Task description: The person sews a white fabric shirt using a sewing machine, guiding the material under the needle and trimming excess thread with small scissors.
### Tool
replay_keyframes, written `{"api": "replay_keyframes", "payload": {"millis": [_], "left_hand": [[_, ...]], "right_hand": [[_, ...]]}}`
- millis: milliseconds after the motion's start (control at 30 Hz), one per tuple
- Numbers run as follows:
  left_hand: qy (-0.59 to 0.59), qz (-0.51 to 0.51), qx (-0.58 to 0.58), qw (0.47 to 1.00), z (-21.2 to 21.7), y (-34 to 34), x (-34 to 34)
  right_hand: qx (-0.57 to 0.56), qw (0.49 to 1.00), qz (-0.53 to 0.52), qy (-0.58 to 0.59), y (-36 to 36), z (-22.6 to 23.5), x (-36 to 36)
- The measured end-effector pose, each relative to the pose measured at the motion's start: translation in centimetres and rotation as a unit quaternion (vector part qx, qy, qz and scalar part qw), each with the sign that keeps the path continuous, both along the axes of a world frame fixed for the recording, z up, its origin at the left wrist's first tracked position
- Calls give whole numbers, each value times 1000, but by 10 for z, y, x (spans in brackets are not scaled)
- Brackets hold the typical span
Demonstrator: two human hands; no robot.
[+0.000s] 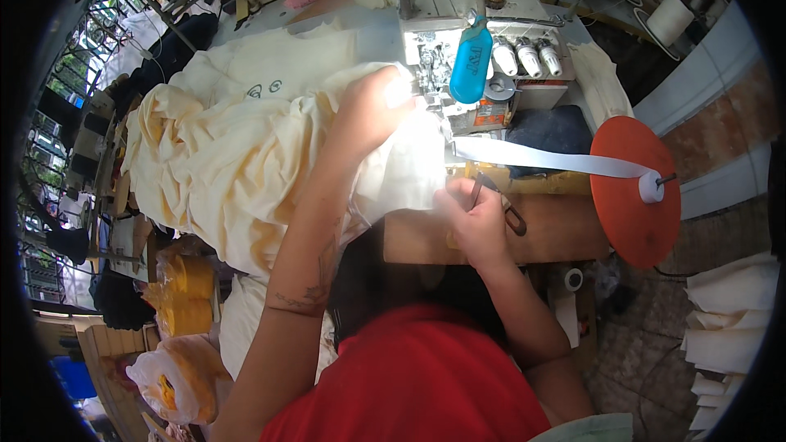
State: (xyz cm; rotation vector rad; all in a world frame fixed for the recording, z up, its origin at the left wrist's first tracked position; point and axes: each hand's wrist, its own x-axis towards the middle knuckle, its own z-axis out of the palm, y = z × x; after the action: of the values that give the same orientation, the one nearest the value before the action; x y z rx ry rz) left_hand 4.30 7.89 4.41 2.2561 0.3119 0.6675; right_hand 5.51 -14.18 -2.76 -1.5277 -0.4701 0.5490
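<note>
Cream fabric (246, 139) lies bunched across the table at the left and runs up to an overlock sewing machine (446, 12). My left hand (372, 110) grips this cloth beside the needle area, its fingertips washed out by the lamp's glare. Lower and to the right, my right hand (477, 225) is closed, thumb and finger pinching the fabric's near right edge. Dark-handled scissors (515, 219) show right beside those fingers; whether they touch the hand I cannot tell. White tape (540, 155) stretches from the machine to an orange disc reel (626, 200).
A blue tag-like piece (472, 61) hangs on the machine's front. White thread cones (667, 20) stand at the upper right. The brown wooden board (557, 233) edges the near side. Yellow bundles (184, 295) and a plastic bag (176, 376) sit low at the left.
</note>
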Motion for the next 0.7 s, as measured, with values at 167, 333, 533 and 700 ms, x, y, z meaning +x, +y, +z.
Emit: {"api": "replay_keyframes", "payload": {"millis": [167, 333, 533, 700], "left_hand": [[11, 1, 19, 1000, 4, 2, 4], [5, -9, -14, 1000, -2, 2, 7], [13, -12, 17, 1000, 0, 6, 4], [11, -4, 25, 1000, 2, 7, 11]], "right_hand": [[10, 1000, -1, -3, 0, -2, -4], [10, 999, -18, 26, 0, 2, -5], [0, 1000, 2, -24, -5, -4, -7], [-8, 1000, -3, -5, -1, 5, -4]]}}
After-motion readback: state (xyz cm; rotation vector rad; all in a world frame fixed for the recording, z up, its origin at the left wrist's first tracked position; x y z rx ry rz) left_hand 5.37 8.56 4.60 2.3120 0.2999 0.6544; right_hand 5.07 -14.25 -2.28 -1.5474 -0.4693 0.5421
